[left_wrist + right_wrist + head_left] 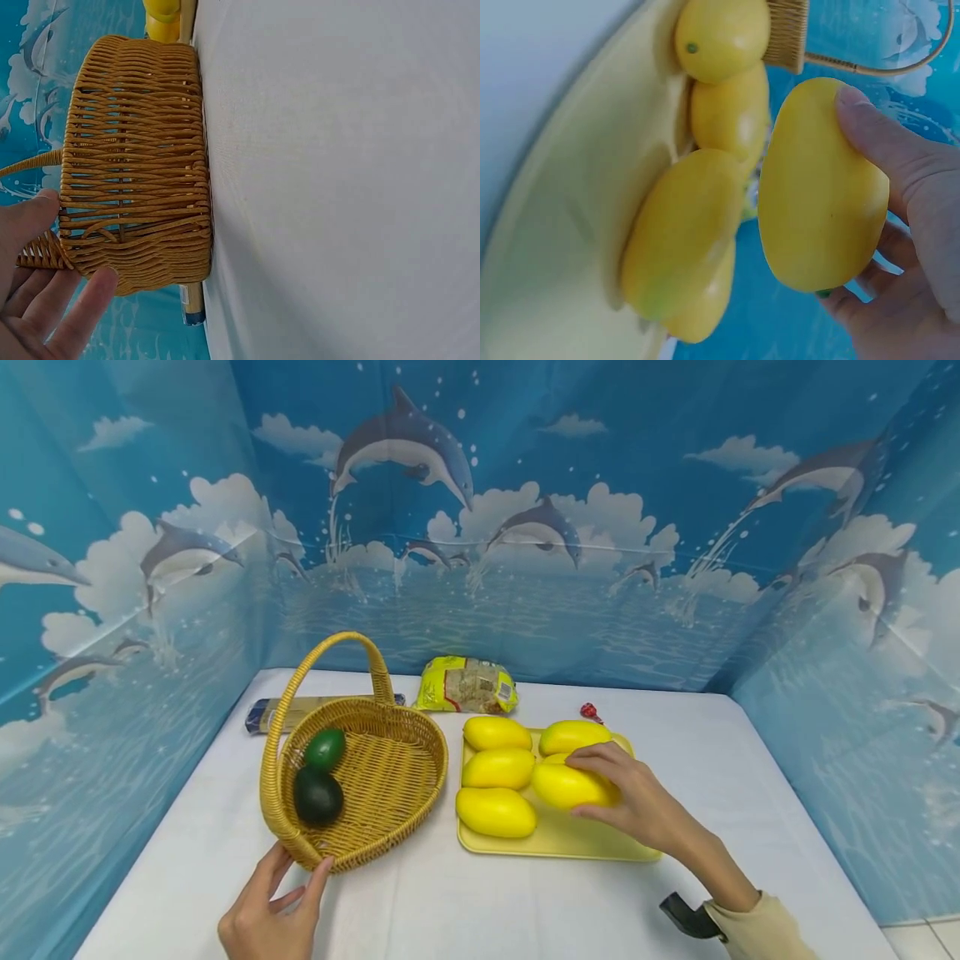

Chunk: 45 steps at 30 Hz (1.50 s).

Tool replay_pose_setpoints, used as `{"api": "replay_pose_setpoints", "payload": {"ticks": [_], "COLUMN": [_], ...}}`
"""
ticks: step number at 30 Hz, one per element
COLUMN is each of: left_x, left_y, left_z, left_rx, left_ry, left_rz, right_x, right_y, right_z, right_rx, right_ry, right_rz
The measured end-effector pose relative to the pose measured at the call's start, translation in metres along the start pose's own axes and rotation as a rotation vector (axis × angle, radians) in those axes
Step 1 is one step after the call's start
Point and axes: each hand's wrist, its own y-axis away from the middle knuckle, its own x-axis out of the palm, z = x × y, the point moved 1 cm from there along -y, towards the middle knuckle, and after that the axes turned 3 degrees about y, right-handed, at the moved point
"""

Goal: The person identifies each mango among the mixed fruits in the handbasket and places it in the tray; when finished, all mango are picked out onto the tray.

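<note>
My right hand [637, 797] holds a yellow mango [567, 786] between thumb and fingers. In the right wrist view this mango [821, 187] is lifted off the pale yellow tray [562, 217]. Several other mangoes [497, 812] lie on the tray in two groups, and the held one partly covers those on the right. At the near end of a wicker basket [382, 777], my left hand [273, 910] touches the rim and outer wall with spread fingers. Inside the basket, at its left, sit a green avocado [325, 749] and a darker avocado [318, 796].
A yellow, partly clear bag [467, 686] lies at the back, by the dolphin-print curtain [495, 627]. Behind the basket is a long packet [258, 716], partly hidden. A small red wrapped item [589, 711] lies behind the tray. The basket's tall handle [345, 637] arches above it.
</note>
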Motion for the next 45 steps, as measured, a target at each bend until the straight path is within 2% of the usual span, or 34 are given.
{"api": "replay_pose_setpoints", "payload": {"ticks": [6, 12, 15, 25, 39, 45], "left_x": [-0.001, -0.001, 0.0, 0.0, -0.001, -0.001], "left_y": [-0.002, -0.002, -0.001, -0.001, -0.002, -0.001], "left_z": [-0.001, -0.001, 0.0, 0.0, 0.0, 0.0], "left_rx": [0.012, 0.01, 0.004, 0.016, 0.019, 0.015], "left_ry": [-0.015, -0.039, -0.049, -0.024, -0.021, -0.022], "left_rz": [0.003, 0.023, 0.02, 0.031, 0.033, 0.032], "right_x": [0.013, 0.022, 0.027, 0.041, 0.048, 0.051], "right_y": [0.017, 0.029, 0.033, 0.041, 0.042, 0.042], "right_z": [-0.01, -0.01, -0.01, -0.008, -0.008, -0.009], "right_rx": [0.025, 0.132, 0.155, 0.131, 0.159, 0.154], "right_ry": [0.019, 0.052, 0.086, 0.15, 0.195, 0.223], "right_rz": [-0.015, 0.063, 0.078, 0.083, 0.103, 0.077]}}
